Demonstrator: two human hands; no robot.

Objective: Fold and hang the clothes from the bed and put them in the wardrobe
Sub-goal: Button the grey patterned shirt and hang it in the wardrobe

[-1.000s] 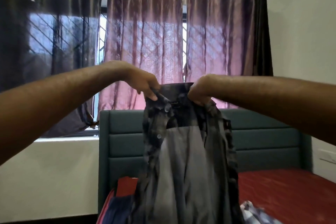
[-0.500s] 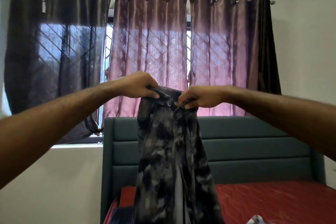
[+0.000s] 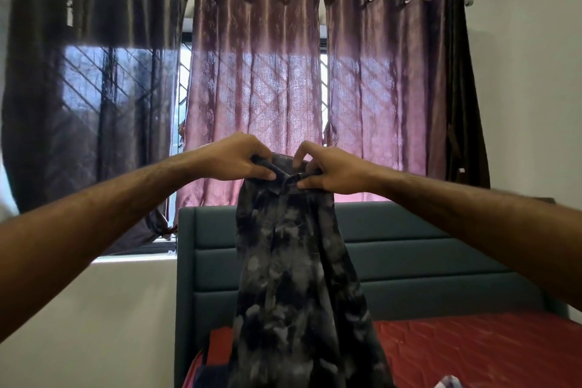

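Observation:
A dark shirt (image 3: 296,277) with a grey blotchy print hangs in front of me, above the bed. My left hand (image 3: 236,157) pinches the left side of its collar. My right hand (image 3: 327,170) pinches the right side, with the two hands close together at the top. The shirt's front is closed and its body falls straight down past the bottom of the view. No hanger shows. The wardrobe is out of view.
A bed with a red mattress (image 3: 472,353) and a teal padded headboard (image 3: 415,249) stands ahead. Other clothes lie at its near edge: a red and dark piece (image 3: 214,353) and a pale corner (image 3: 447,383). Pink and dark curtains (image 3: 258,79) cover the window behind.
The shirt hung open showing its grey inside; now its front is closed. My hands have come closer together at the collar and my view has tilted up a little.

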